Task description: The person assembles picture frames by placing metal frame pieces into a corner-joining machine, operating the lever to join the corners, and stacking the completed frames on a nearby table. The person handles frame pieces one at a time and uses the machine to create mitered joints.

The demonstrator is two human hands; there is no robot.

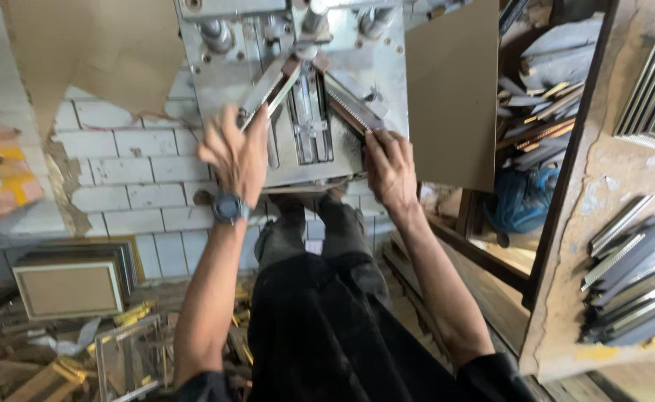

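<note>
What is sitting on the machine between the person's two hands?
In the head view, between the left hand and right hand lies the machine's slotted metal centre guide, flanked by two angled frame strips.

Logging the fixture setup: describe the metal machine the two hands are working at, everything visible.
The metal machine is a grey, scuffed steel plate with bolts and cylindrical posts near its top. Two moulding strips lie on it in a V, meeting at a corner by a central slotted channel. The left hand presses the pale left strip; the right hand holds the end of the darker right strip. Brown cardboard sits at both sides, a white brick wall beyond.
</note>
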